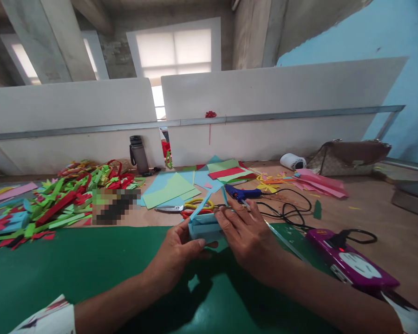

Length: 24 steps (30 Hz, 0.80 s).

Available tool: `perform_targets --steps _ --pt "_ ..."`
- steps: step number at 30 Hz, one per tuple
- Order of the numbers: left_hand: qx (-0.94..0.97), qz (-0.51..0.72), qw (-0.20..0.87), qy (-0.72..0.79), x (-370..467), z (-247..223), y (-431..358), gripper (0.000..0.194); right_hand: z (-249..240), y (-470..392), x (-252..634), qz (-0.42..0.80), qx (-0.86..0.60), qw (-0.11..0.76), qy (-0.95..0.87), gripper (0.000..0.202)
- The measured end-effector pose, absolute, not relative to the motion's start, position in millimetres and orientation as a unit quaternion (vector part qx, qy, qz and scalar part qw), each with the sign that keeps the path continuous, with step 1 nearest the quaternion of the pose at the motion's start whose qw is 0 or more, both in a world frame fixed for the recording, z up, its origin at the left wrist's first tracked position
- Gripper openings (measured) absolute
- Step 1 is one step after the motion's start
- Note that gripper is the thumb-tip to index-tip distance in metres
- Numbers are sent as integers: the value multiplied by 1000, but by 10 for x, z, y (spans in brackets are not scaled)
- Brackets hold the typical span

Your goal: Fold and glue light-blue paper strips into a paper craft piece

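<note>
Between my hands is a small light-blue paper box (206,228) with thin paper strips rising from its left and right ends. My left hand (181,253) pinches its left side, thumb along the lower front. Over its right end lies my right hand (242,232), with fingers bent against the paper; their tips are partly hidden. Just behind the box are scissors with a yellow handle (199,203) and metal blades, and a red handle (191,214) shows beside them. A blue glue gun (243,192) lies beyond my right fingers.
A green mat (73,273) covers the near table. Piled paper scraps (69,195) lie left, with a dark bottle (138,155) behind. Green sheets (172,190) lie ahead. At right are a purple power strip (351,260), black cord (289,213), pink paper (322,183) and a brown bag (348,157).
</note>
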<state>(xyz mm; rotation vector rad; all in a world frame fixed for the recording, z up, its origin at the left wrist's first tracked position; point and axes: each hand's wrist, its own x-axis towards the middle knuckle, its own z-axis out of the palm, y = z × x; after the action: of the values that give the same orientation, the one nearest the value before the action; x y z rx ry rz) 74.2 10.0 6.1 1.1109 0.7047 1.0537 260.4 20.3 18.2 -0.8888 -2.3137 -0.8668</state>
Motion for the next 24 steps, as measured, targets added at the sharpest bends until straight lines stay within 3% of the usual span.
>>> perform_targets --steps 16,24 --pt "583 456 556 378 609 230 68 48 160 262 2605 -275 -362 288 -843 38" --pt "610 491 514 351 467 229 141 31 98 330 2609 -201 -361 319 -853 32"
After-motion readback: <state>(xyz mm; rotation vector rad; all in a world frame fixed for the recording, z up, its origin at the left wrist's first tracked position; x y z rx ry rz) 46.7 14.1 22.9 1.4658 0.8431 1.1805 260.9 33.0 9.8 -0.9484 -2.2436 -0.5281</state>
